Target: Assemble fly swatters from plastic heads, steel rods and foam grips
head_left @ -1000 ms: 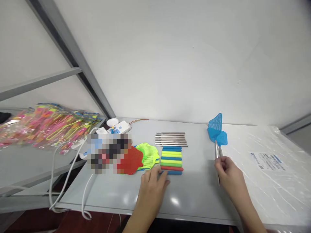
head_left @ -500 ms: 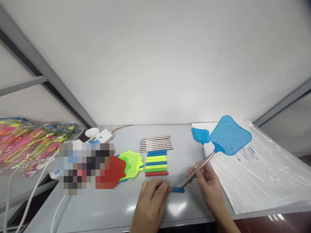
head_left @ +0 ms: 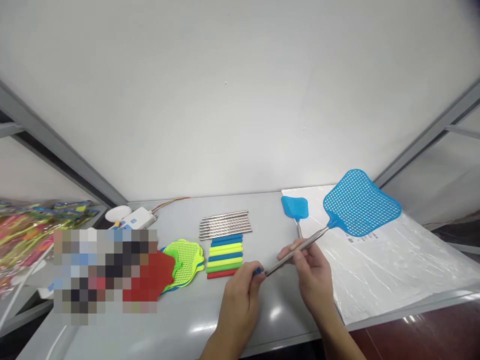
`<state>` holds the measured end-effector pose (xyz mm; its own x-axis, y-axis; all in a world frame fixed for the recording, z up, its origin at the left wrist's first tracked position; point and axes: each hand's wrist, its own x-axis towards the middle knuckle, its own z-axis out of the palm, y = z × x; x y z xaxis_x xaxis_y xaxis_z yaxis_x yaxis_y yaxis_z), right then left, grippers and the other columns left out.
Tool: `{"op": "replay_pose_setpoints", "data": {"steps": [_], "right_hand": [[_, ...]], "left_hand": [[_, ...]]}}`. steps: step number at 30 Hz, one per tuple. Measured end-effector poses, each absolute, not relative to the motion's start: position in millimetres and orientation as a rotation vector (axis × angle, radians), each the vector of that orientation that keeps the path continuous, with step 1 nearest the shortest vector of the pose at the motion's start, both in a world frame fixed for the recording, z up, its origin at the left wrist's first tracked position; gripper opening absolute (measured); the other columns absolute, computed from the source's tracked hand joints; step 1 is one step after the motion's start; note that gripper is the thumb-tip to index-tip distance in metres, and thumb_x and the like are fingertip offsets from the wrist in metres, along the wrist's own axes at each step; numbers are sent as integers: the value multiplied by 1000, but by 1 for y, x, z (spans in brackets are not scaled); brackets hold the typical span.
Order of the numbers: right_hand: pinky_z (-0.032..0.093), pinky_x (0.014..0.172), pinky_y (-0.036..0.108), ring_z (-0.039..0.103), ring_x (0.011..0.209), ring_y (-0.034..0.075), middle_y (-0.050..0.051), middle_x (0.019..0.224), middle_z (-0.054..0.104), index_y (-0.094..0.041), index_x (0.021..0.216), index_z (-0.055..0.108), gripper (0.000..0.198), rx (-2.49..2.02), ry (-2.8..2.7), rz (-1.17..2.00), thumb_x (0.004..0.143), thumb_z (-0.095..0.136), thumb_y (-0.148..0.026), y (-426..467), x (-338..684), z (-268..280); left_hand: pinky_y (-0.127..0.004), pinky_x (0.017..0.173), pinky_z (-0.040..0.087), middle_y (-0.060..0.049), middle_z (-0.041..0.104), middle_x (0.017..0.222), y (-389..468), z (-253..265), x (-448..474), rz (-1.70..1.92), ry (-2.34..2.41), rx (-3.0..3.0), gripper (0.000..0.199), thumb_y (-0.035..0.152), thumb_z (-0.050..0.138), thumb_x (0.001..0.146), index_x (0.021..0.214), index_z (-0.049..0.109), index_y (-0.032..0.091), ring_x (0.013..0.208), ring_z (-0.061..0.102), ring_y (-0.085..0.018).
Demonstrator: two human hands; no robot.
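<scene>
My right hand (head_left: pixel 311 265) is closed around the metal rod of a blue fly swatter (head_left: pixel 362 202), whose perforated head points up and to the right. In my left hand (head_left: pixel 243 290) I pinch a blue handle grip (head_left: pixel 257 271), mostly covered by my fingers. The rod's lower end meets or nearly meets the grip; whether it sits inside, I cannot tell. Beyond my right hand lies another blue fly swatter (head_left: pixel 296 207), its lower part hidden. Left of centre are a row of coloured handle grips (head_left: pixel 225 257) and several metal rods (head_left: pixel 226 224).
Yellow-green swatter heads (head_left: pixel 183 262) and a red one (head_left: pixel 148 275) overlap on the left of the grey table (head_left: pixel 180 325). A white power strip (head_left: pixel 138 220) stands behind a blurred patch. Plastic-wrapped white sheeting (head_left: pixel 393 270) covers the right side. Packaged colourful items (head_left: pixel 33 220) are at far left.
My left hand has lifted the blue grip off the table and turned it toward the rod's end. The swatter in my right hand is held at a flatter angle. The view has shifted right.
</scene>
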<state>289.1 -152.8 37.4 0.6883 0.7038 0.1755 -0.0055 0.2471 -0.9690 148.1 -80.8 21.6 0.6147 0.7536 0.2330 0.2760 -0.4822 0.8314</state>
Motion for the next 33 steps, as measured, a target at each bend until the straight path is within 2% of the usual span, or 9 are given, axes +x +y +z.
{"op": "replay_pose_setpoints", "data": {"steps": [5,12,17,21,24,27,29,31,33], "right_hand": [[54,76,33,64,82,16,3,84,69,-21,97,56,9,-1205,-718,523,94,55,-30,-146,293,43],[56,69,32,66,76,17,3,82,70,-21,94,56,12,-1241,-725,578,91,59,-32,-146,300,43],[54,68,32,65,70,17,3,78,68,-21,90,58,17,-1311,-756,674,87,64,-36,-147,299,43],[48,88,37,63,98,22,7,105,68,-21,92,65,18,-1383,-872,818,82,70,-35,-149,312,51],[46,93,40,58,110,24,8,118,64,-22,99,65,28,-1066,-651,973,83,67,-45,-143,327,62],[49,85,35,60,80,14,0,81,64,-21,95,65,22,-735,-381,1014,85,65,-41,-129,331,71],[50,83,32,46,56,9,-8,55,46,-20,90,65,14,-697,-348,978,85,67,-32,-120,325,74],[50,86,35,35,49,8,-11,47,31,-19,87,65,15,-738,-371,923,87,66,-34,-112,315,74],[49,92,41,36,51,10,-11,45,29,-19,85,64,20,-784,-389,878,88,64,-38,-106,305,72]], "left_hand": [[-27,68,47,-2,64,85,-76,16,149,737,699,2253,16,26,45,97,103,59,22,77,61,-18],[-27,68,46,-3,62,82,-71,11,150,744,687,2360,17,28,43,99,102,58,19,76,59,-17],[-27,60,39,-2,61,78,-69,27,159,633,700,2372,24,32,41,100,94,61,20,68,57,-17],[-26,63,38,-1,63,80,-72,36,168,587,695,2246,25,31,40,100,91,61,21,72,57,-17],[-26,64,38,0,63,79,-75,35,172,564,676,2168,25,31,40,100,87,60,21,72,57,-16],[-26,65,37,0,63,77,-77,33,174,535,695,2122,27,32,40,100,85,59,21,71,56,-16],[-26,66,38,0,63,78,-78,33,175,528,711,2097,26,32,40,100,86,59,21,73,56,-16],[-27,68,38,0,63,79,-78,35,175,528,725,2091,25,32,40,99,87,58,21,74,56,-17],[-28,67,37,-1,63,79,-78,37,174,527,742,2105,26,32,39,99,85,57,21,74,56,-18]]}}
